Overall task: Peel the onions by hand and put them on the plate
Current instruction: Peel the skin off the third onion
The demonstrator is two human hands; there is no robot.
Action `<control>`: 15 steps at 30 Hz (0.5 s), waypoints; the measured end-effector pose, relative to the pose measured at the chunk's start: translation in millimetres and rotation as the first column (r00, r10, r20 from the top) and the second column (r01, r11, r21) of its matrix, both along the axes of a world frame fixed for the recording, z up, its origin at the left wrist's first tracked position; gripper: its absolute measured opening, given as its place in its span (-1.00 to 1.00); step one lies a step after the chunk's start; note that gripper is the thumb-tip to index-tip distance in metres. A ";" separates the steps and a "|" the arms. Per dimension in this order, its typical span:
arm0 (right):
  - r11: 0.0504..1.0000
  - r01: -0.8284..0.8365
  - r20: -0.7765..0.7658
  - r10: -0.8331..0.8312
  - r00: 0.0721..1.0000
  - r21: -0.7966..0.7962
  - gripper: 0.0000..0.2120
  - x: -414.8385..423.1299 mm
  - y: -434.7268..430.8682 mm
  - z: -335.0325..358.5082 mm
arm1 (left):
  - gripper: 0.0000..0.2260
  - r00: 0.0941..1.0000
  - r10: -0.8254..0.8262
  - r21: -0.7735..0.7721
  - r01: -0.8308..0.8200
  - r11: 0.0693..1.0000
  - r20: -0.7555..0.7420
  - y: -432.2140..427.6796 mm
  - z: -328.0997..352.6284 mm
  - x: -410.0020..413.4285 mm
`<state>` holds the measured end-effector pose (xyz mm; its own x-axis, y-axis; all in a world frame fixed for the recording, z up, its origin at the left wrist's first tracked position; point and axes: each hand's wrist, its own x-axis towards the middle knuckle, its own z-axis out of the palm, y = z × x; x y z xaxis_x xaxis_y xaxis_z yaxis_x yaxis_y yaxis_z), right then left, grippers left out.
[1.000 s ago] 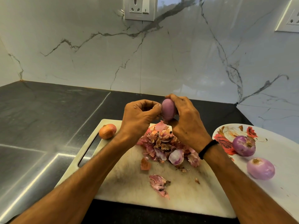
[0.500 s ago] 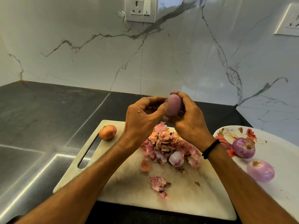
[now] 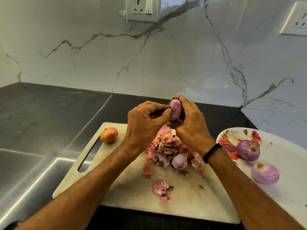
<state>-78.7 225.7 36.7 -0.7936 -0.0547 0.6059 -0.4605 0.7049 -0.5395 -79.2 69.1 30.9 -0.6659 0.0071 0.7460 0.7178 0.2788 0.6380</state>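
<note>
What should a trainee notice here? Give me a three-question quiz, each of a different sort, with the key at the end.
1. True or false: two peeled onions lie on the plate.
2. Where does the unpeeled onion sit? A) on the plate B) on the cutting board, at its far left corner C) in a bowl
3. Fill in: the ____ hand cups the held onion while the other hand's fingers pinch at its end.
Key: 1 true; 2 B; 3 right hand, and the left hand pinches.
</note>
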 end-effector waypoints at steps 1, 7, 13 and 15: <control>1.000 0.005 0.001 -0.005 1.000 0.010 -0.28 -0.3 0.0 0.0 | -0.80 1.000 0.007 -0.012 -0.007 1.000 -0.008 0.4 -0.6 0.2; 0.998 0.015 0.014 -0.016 1.000 0.061 -0.29 -2.5 -0.9 -3.6 | -0.81 0.999 0.047 -0.039 -0.047 0.998 -0.005 2.0 -1.8 1.8; 1.000 -0.002 0.031 0.001 1.000 0.026 -0.31 -2.1 -0.6 -2.0 | -0.82 0.995 -0.008 0.036 0.004 0.999 0.098 0.7 2.5 3.3; 1.000 0.000 0.031 0.000 1.000 0.011 -0.31 -1.4 0.3 -0.3 | -0.80 0.993 -0.033 0.050 0.028 0.998 0.110 1.2 4.4 4.7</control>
